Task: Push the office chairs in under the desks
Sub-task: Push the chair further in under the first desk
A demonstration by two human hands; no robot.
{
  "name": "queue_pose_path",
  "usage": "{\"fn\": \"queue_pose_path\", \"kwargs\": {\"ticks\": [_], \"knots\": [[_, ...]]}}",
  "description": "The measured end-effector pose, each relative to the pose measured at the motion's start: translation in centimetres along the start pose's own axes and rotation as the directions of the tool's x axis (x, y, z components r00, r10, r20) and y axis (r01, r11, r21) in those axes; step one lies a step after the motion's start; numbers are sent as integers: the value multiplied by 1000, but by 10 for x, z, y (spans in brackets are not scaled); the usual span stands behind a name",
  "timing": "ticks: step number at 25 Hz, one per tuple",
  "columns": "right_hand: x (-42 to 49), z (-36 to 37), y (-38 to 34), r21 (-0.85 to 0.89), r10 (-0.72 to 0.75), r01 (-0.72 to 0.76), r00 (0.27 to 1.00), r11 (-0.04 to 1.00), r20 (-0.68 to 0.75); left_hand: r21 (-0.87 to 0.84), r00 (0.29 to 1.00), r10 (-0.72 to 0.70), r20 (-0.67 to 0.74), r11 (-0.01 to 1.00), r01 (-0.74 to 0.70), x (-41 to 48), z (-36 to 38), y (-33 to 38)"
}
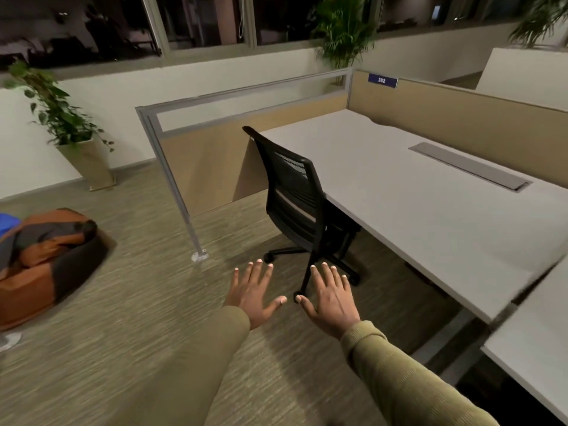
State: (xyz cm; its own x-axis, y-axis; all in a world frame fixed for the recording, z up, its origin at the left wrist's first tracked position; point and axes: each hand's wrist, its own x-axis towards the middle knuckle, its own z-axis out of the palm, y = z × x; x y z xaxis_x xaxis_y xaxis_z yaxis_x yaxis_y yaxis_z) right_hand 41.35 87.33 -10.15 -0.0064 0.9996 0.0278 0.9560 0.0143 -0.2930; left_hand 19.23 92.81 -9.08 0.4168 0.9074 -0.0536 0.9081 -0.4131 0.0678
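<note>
A black mesh-backed office chair [295, 195] stands at the left end of a long grey desk [415, 195], its seat tucked under the desk edge and its back facing me. My left hand [255, 295] and my right hand [332, 298] are stretched out in front of me, palms down, fingers spread. Both hands hover over the carpet below the chair's back and hold nothing. Neither hand touches the chair. The chair's wheeled base [310, 259] shows just beyond my fingertips.
A beige partition [190, 149] with a metal foot closes the desk's left end. An orange and brown beanbag [46, 259] lies on the carpet at left. Potted plants [70, 130] stand along the window wall. A second desk [538, 348] adjoins at right.
</note>
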Motion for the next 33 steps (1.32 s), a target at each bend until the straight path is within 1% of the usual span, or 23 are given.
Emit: {"fn": "queue_pose_path", "kwargs": {"ticks": [4,5,7,10,13,16,18,20,22,24,26,29,32,33], "knots": [[112,-25,25,-19,-16,15,1000,1000,-22,-44,998,-48,-34,998,46,103,-21,-18],[134,-33,28,-25,-16,16,1000,1000,-15,-51,999,-48,-22,998,47,124,-27,-23],[179,-48,31,-35,-20,18,998,999,-59,-67,996,-60,-58,996,56,166,-38,-33],[243,-62,31,-7,-18,18,997,1000,-81,-104,994,-87,-73,991,79,231,-50,-53],[302,-66,28,-7,-8,7,994,1000,-113,-111,993,-63,-103,992,51,298,-54,-79],[365,-69,16,-24,-12,8,981,1000,-196,-123,989,-35,-145,992,17,369,-63,-112],[413,-70,5,-45,8,-19,971,999,-239,-132,986,-12,-167,991,-10,416,-71,-141],[456,-73,-6,-61,45,-62,968,996,-246,-154,978,10,-209,987,-43,462,-85,-170],[495,-74,-14,-86,82,-103,972,991,-218,-207,967,-11,-254,977,-44,507,-101,-198],[519,-75,-18,-91,162,-178,974,980,-161,-265,955,-56,-291,964,-24,545,-116,-220],[529,-75,-18,-97,238,-249,965,964,-113,-281,959,-77,-273,960,-3,578,-128,-237],[529,-73,-16,-108,261,-279,953,954,-154,-243,976,-16,-219,969,-38,621,-139,-245],[521,-71,-14,-115,289,-311,941,944,-175,-304,983,72,-168,945,-121,646,-140,-234],[517,-71,-14,-113,299,-321,938,940,-175,-327,981,89,-174,934,-142,649,-140,-231]]}}
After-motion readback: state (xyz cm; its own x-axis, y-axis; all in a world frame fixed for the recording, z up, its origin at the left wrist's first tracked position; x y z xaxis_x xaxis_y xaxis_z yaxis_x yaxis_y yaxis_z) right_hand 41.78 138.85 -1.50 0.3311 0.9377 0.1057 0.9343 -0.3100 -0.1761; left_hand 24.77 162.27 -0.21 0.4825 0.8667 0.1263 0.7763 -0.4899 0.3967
